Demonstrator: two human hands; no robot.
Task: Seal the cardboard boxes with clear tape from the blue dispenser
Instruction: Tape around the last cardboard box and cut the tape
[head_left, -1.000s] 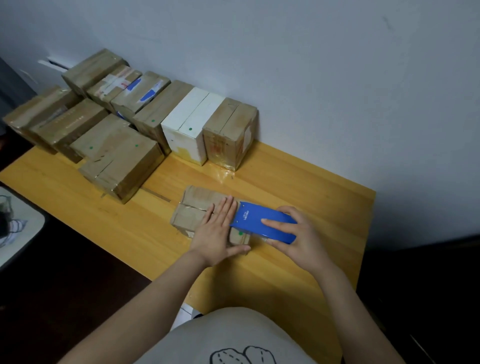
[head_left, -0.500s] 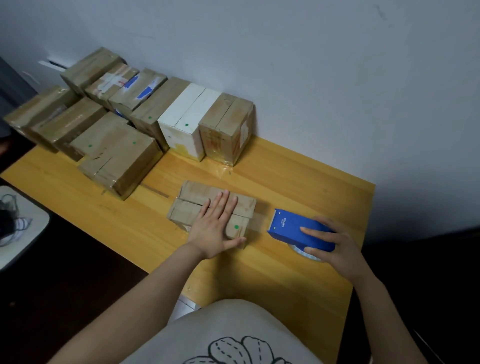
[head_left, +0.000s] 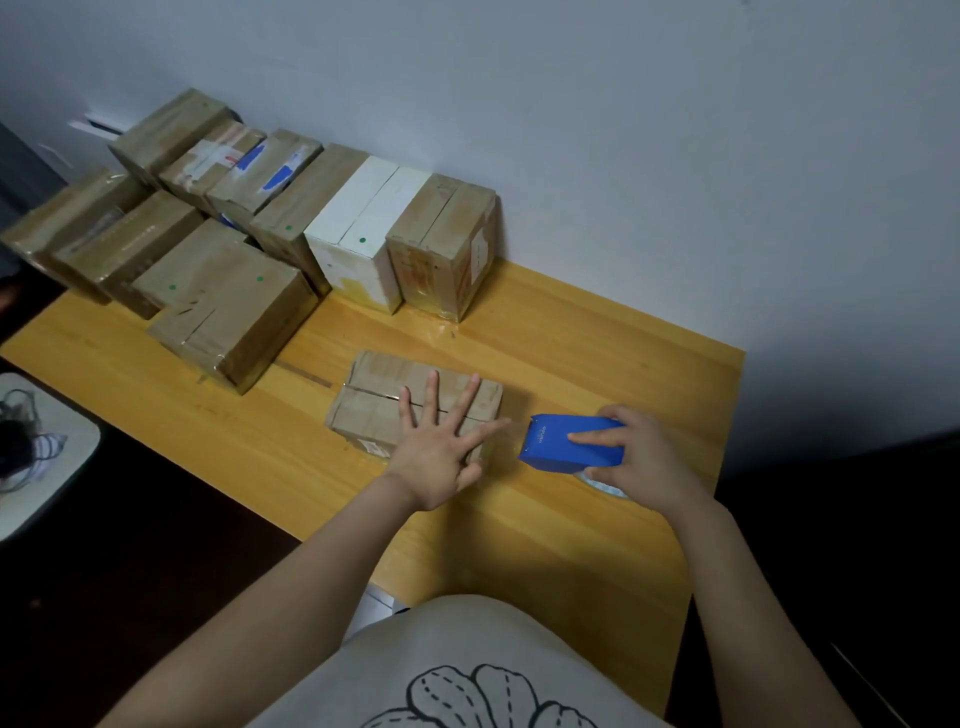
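Two hands work mid-frame: the left hand (head_left: 434, 457) presses flat, fingers spread, on a small brown cardboard box (head_left: 384, 400); the right hand (head_left: 641, 462) grips the blue rectangular tape dispenser (head_left: 566, 441) just right of it.

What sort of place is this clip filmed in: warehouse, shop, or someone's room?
Probably a home or small-office packing corner: one yellow wooden table against a plain grey wall, small taped brown cardboard boxes lined along it, and a blue tape dispenser in the right hand.
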